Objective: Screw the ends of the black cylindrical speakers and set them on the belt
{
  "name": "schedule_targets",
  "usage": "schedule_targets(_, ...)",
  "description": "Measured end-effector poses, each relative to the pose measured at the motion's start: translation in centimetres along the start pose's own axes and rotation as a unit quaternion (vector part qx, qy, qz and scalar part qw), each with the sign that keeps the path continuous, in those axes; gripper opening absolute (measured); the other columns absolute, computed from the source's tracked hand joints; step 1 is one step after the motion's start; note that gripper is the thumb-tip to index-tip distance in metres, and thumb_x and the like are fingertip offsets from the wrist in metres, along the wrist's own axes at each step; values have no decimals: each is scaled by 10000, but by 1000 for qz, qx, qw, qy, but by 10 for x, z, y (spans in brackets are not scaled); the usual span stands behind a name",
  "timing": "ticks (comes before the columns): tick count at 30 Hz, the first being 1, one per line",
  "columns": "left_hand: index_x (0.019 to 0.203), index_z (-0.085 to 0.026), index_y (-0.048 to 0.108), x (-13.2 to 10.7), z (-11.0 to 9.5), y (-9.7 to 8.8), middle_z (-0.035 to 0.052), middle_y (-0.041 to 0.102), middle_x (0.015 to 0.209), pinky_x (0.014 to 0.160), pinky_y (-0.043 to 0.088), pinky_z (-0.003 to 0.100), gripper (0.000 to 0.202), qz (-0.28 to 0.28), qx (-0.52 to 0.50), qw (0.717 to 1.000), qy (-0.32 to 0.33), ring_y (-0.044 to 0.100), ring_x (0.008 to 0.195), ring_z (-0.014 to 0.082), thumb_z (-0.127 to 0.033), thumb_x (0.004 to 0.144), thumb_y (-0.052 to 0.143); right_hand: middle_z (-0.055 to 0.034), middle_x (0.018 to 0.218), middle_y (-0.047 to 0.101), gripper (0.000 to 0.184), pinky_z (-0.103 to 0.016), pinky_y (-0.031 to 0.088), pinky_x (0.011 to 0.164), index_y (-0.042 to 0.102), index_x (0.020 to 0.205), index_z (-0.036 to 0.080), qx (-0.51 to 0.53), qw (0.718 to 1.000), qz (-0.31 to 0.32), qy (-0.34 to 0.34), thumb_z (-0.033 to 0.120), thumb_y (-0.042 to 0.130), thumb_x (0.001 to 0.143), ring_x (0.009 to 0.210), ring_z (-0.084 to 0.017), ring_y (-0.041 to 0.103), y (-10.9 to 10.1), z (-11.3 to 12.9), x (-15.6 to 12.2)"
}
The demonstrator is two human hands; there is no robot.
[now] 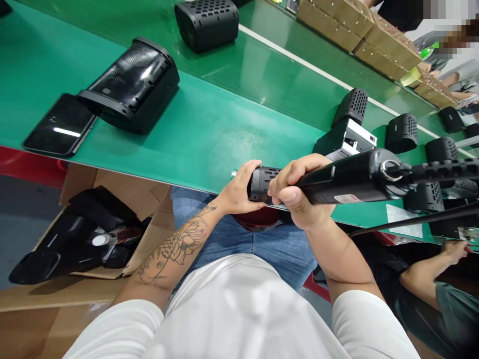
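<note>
At the near edge of the green bench, my left hand [239,192] is closed around a small black slotted housing [263,183]. My right hand [305,187] wraps round the front of a black electric screwdriver [344,174], which lies almost level and has a ring and cord at its back end. Its tip is hidden behind my fingers, close to the housing, so I cannot tell whether they touch. Just beyond my right hand stands a black and silver box-shaped fixture [352,140].
A larger glossy black housing [136,82] overlaps a phone [60,124] at left. Several perforated black housings [207,25] stand along the green bench [224,119]. Below left, a cardboard box [153,199] holds black parts. A co-worker's arm [426,269] is at right; stacked cartons [337,25] line the far side.
</note>
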State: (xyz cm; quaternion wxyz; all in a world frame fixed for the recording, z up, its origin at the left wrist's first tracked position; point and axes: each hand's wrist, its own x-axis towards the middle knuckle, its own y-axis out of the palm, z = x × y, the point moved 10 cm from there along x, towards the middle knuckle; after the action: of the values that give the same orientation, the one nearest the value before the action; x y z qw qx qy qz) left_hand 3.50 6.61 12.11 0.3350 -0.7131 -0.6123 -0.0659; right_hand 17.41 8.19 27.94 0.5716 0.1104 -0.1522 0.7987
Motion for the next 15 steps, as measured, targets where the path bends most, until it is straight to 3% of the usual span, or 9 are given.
schedule_targets(5, 2000, -322, 269, -1, 5, 4, 237, 536, 1950, 1532, 528, 748, 1427, 14, 32, 999, 1, 582, 1829, 514, -390, 855, 1119, 63, 645, 621, 609, -379, 555, 544, 658, 832, 318, 57, 998, 27, -15, 777, 1043, 941, 525, -167, 544, 10, 4, 0)
schedule_targets(9, 2009, -320, 246, -3, 9, 7, 267, 522, 1958, 1512, 538, 762, 1438, -3, 36, 999, 25, 582, 1833, 528, -489, 883, 1123, 41, 662, 674, 563, -370, 632, 575, 678, 811, 311, 66, 995, 70, -28, 710, 1048, 958, 588, -198, 676, 20, 12, 8)
schedule_targets(12, 1984, -317, 336, -3, 11, 9, 281, 535, 1946, 1502, 538, 789, 1340, -2, 33, 999, 28, 588, 1829, 534, -660, 926, 1083, 46, 632, 652, 614, -383, 696, 627, 623, 744, 309, 99, 988, 109, -38, 676, 1073, 946, 590, -197, 685, 33, 23, 16)
schedule_targets(15, 1919, -324, 481, 1, 15, 3, 245, 606, 1901, 1491, 564, 773, 1276, -6, 20, 1000, -3, 632, 1796, 524, -782, 885, 1073, 71, 596, 618, 690, -376, 700, 652, 578, 721, 303, 128, 985, 113, -35, 669, 1140, 886, 562, -175, 653, 42, 27, 18)
